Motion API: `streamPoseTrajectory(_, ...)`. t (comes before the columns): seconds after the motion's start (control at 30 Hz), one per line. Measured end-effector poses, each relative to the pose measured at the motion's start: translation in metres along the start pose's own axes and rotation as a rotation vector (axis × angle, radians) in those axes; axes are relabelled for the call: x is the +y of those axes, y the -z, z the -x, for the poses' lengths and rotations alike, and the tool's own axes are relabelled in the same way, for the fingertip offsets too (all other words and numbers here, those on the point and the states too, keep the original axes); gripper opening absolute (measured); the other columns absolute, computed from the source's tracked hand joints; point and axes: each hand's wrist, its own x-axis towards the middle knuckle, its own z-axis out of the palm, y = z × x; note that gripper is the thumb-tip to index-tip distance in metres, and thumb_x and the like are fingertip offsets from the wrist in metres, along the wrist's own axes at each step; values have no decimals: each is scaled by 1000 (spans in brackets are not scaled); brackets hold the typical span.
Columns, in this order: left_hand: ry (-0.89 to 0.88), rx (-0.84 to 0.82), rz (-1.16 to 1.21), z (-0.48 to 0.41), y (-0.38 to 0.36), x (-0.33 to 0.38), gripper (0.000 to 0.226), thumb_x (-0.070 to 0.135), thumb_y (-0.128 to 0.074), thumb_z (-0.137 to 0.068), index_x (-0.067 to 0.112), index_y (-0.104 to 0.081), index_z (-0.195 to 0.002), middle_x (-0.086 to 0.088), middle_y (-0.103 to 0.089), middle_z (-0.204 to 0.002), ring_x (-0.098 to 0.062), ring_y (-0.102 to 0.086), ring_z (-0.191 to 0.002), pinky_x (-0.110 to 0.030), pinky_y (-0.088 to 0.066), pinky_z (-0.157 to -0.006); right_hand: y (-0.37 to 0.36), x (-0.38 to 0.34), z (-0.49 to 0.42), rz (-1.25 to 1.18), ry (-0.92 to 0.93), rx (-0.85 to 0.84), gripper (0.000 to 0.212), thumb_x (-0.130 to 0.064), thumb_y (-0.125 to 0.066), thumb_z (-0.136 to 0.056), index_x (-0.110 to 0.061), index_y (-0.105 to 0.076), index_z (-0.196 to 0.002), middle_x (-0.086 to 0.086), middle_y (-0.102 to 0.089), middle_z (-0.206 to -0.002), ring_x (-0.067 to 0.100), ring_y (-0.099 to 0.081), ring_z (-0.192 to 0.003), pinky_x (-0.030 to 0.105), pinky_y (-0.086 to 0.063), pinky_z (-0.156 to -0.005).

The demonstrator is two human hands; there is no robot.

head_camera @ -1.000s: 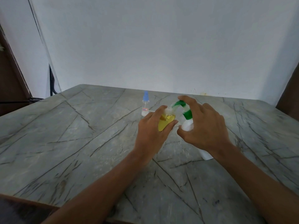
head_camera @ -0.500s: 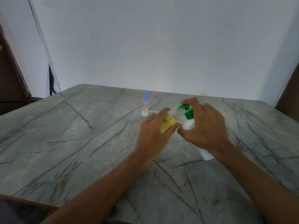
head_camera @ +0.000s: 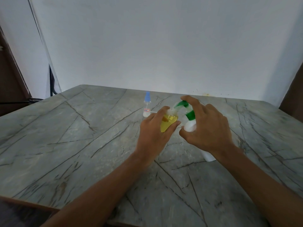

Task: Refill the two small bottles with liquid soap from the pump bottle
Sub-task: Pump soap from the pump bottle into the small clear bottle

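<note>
Pump bottle (head_camera: 190, 126) in play, just right of centre. Nearest, the table's (head_camera: 65, 145) front edge cuts across the lower left corner, and both forearms reach in over it. Broad stretches of grey slab, veined with dark cracks, spread to the left and lower right. Mid-frame, the left hand (head_camera: 152, 138) curls round a small bottle (head_camera: 168, 122) of yellow liquid, its mouth right at the green spout. The right hand (head_camera: 209, 130) wraps the white pump bottle, which leans left with its base on the table, forefinger on the green pump head. Just behind stands the blue-capped bottle (head_camera: 147, 105), upright and apart from both hands. Beyond, the far table edge meets a plain white wall, with dark frames at both sides.
</note>
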Motion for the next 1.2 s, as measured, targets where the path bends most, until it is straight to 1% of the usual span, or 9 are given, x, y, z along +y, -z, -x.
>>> streamPoseTrajectory(0.1,0,-1,-4,0,0,0,52,52,-64,-81,27,-52,-126,6,-65,-104,-5,-56,-88,-24,-52,-78,-1,0,-1,-8,6,8,87,-45,-78,-59,-31,-37,-134,-4,-65,-89,15,-51,-73,28,-46,-61)
streamPoseTrajectory(0.27,-18,-25,-17,2,-1,0,52,54,-65,-80,28,-53,-124,7,-65,-104,-2,-55,-85,-7,-43,-70,-1,1,-1,-68,15,33,79,-44,-78,-58,-24,-43,-127,-1,-65,-86,14,-48,-71,32,-49,-61)
streamPoseTrajectory(0.53,-52,-43,-35,4,-1,4,54,50,-67,-80,23,-54,-125,3,-66,-103,1,-50,-83,0,-35,-66,-3,4,-2,-100,25,100,64,-57,-69,-64,-23,-52,-116,-4,-64,-83,10,-48,-69,25,-38,-60)
streamPoseTrajectory(0.67,-29,-36,-16,3,-1,4,53,52,-65,-81,25,-53,-125,4,-66,-105,-3,-55,-86,-7,-43,-70,-3,3,0,-70,22,130,70,-51,-75,-65,-24,-50,-124,-5,-65,-85,9,-45,-71,24,-39,-58)
streamPoseTrajectory(0.73,-9,-12,4,3,-1,2,52,53,-64,-81,27,-53,-125,5,-66,-104,-5,-58,-88,-19,-52,-75,-3,1,1,-39,15,103,79,-48,-77,-63,-28,-43,-132,-5,-65,-87,11,-48,-72,27,-46,-58)
streamPoseTrajectory(0.83,9,-9,4,2,0,1,53,55,-62,-81,28,-51,-126,7,-65,-105,-6,-59,-90,-24,-53,-78,-3,1,1,2,14,60,95,-49,-76,-64,-34,-28,-144,-5,-65,-91,15,-52,-74,32,-52,-57)
streamPoseTrajectory(1.0,7,-14,-8,1,0,1,52,55,-61,-82,29,-51,-125,10,-65,-104,-3,-57,-88,-9,-44,-75,-3,0,0,-8,8,42,88,-47,-76,-62,-32,-35,-139,-6,-65,-91,15,-52,-75,31,-52,-58)
streamPoseTrajectory(1.13,8,-22,-10,2,0,0,54,57,-61,-81,29,-51,-126,8,-65,-106,-4,-57,-89,-16,-50,-76,-3,0,-2,-34,19,53,82,-47,-77,-61,-27,-41,-131,-4,-66,-88,13,-49,-71,30,-51,-58)
streamPoseTrajectory(1.2,-4,-37,-30,3,-1,0,55,57,-61,-80,29,-51,-126,7,-65,-105,-3,-54,-86,-8,-44,-72,-3,1,-3,-65,21,70,74,-51,-73,-61,-24,-46,-125,-3,-66,-86,11,-48,-70,29,-49,-58)
